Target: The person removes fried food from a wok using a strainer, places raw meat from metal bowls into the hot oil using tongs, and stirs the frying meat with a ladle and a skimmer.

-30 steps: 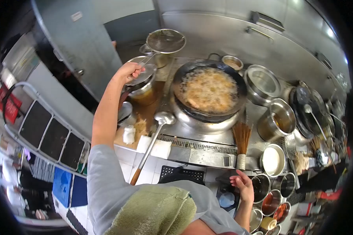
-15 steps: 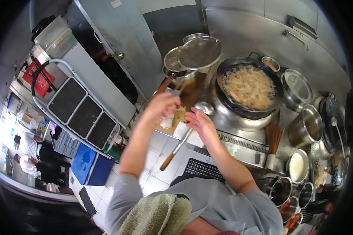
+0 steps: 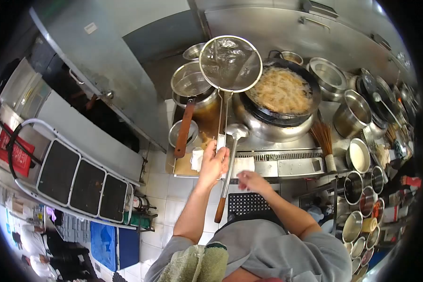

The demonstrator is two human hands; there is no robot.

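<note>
My left hand is closed around the handle of a large round wire-mesh strainer, whose mesh head is raised beside the wok. Pale golden food bubbles in oil inside that wok. My right hand hovers at the front edge of the stove, fingers loosely apart and holding nothing. Between my hands lies a ladle, its wooden handle sticking out past the counter edge. A folded white cloth is just above my right hand, and another white cloth lies left of my left hand.
Left of the raised strainer, a second strainer with a wooden handle rests on a pot. A bamboo brush, a steel pot and several containers stand to the right. A folded step ladder and blue bin are at left.
My left hand has taken hold of the large strainer, which now stands raised toward the wok. My right hand has dropped closer to my body. The view has shifted right.
</note>
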